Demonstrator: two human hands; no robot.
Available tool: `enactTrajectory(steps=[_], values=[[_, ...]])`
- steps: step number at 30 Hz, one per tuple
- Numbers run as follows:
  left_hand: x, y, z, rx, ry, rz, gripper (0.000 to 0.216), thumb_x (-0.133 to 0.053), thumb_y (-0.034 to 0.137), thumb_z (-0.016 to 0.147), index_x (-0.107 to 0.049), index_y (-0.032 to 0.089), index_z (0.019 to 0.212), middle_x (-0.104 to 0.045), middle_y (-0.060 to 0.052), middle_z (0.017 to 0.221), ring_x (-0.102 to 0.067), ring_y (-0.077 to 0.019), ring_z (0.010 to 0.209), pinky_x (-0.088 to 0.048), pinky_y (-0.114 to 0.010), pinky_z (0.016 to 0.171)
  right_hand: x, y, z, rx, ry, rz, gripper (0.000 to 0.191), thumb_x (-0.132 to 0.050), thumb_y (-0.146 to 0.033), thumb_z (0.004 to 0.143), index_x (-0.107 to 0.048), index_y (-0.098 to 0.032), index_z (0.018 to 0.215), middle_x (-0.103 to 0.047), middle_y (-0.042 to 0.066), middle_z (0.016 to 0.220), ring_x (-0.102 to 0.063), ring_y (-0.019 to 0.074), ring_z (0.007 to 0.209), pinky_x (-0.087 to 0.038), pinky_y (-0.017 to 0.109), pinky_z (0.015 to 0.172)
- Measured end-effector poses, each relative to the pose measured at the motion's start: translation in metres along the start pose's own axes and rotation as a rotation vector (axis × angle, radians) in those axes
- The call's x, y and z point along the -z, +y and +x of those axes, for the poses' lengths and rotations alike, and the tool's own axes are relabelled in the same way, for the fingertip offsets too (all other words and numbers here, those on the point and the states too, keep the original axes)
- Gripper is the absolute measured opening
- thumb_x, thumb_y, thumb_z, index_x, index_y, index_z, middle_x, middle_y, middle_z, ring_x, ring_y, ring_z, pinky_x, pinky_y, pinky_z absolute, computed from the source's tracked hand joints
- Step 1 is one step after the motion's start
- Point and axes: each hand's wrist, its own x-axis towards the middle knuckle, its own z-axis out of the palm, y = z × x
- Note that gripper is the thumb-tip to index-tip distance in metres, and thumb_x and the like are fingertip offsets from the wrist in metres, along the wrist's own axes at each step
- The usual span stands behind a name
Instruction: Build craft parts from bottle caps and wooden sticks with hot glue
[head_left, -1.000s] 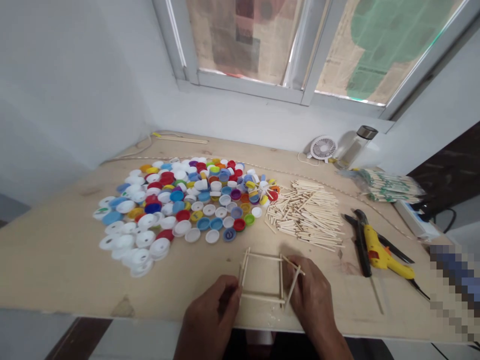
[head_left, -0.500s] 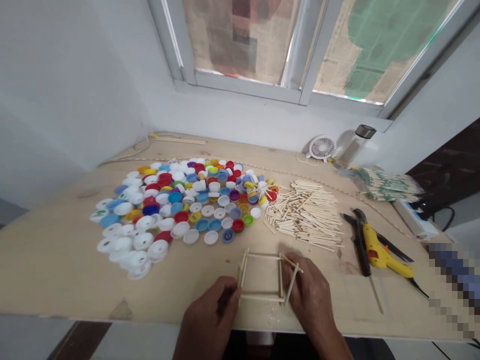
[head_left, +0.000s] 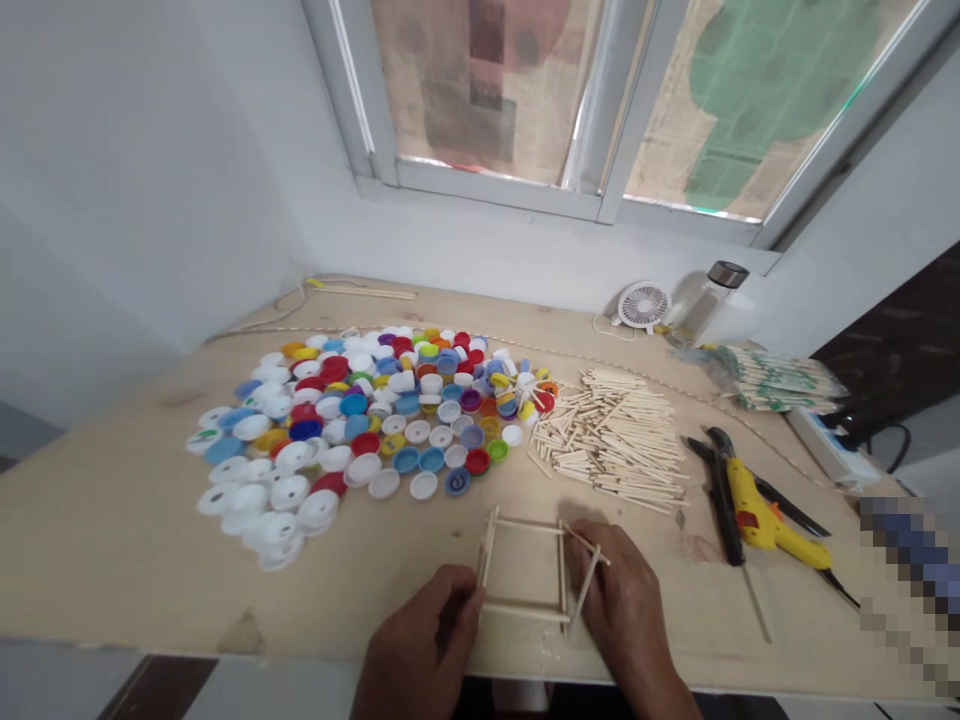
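Near the table's front edge, a small box-like frame of thin wooden sticks [head_left: 525,610] is between my hands. My left hand [head_left: 424,640] pinches its left side between thumb and fingers. On the other side, my right hand [head_left: 626,600] grips the right side, where two sticks meet at a slant; some of its fingers are hidden behind them. Beyond the frame lies a loose heap of short wooden sticks [head_left: 622,440]. A large spread of coloured plastic bottle caps [head_left: 364,470] covers the table to the left of that heap.
To the right lie a yellow glue gun [head_left: 757,515] and a black-handled tool [head_left: 724,500]. Farther back are a bagged bundle of sticks [head_left: 780,375], a white power strip [head_left: 832,450], a small fan [head_left: 643,305] and a glass bottle [head_left: 701,305]. A cord crosses the table.
The camera view has tilted slightly, so everything appears a little lower. Both hands keep their hold on the stick frame, which has hardly moved.
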Motion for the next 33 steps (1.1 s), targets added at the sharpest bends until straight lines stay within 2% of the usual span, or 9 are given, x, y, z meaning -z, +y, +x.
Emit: enactTrajectory(steps=[8,13,20,27,33], values=[[0.001,0.002,0.0,0.017,-0.007,-0.011,0.018,-0.049,0.035,0.083,-0.058,0.026,0.071,-0.065,0.006,0.058,-0.061,-0.0143,0.053,-0.045,-0.023,0.056,-0.001,0.008,0.0,0.083,0.002,-0.044,0.019,-0.046,-0.021,0.093,-0.062,-0.02,0.101,-0.07,0.005,0.084,-0.066,0.0181,0.076,-0.053,0.027,0.068],[0.002,0.001,0.001,0.02,-0.052,-0.005,0.018,-0.049,0.033,0.084,-0.057,0.025,0.07,-0.063,0.007,0.058,-0.06,-0.0132,0.053,-0.044,-0.022,0.056,-0.001,0.009,0.0,0.067,-0.028,-0.054,0.019,-0.044,-0.02,0.093,-0.061,-0.02,0.102,-0.07,0.006,0.086,-0.066,0.0187,0.079,-0.052,0.028,0.069],[0.004,-0.004,0.001,-0.026,-0.093,0.024,0.017,-0.049,0.034,0.084,-0.057,0.025,0.072,-0.066,0.005,0.06,-0.061,-0.0143,0.054,-0.046,-0.023,0.055,-0.002,0.008,0.0,0.084,-0.003,-0.061,0.019,-0.044,-0.02,0.094,-0.061,-0.02,0.102,-0.07,0.006,0.087,-0.066,0.0185,0.078,-0.052,0.028,0.069],[0.001,-0.004,0.0,-0.023,-0.032,0.041,0.019,-0.047,0.034,0.086,-0.056,0.025,0.071,-0.065,0.006,0.058,-0.061,-0.0141,0.052,-0.045,-0.023,0.055,-0.003,0.01,-0.001,0.094,0.005,-0.062,0.018,-0.044,-0.021,0.095,-0.06,-0.019,0.102,-0.07,0.005,0.085,-0.066,0.0185,0.077,-0.052,0.029,0.069],[0.003,-0.008,0.002,-0.071,-0.112,0.093,0.016,-0.049,0.032,0.085,-0.056,0.025,0.072,-0.065,0.005,0.059,-0.062,-0.0139,0.053,-0.046,-0.021,0.054,-0.002,0.009,-0.001,0.092,0.007,-0.073,0.019,-0.043,-0.022,0.095,-0.061,-0.02,0.102,-0.07,0.005,0.085,-0.066,0.0184,0.076,-0.052,0.028,0.068]])
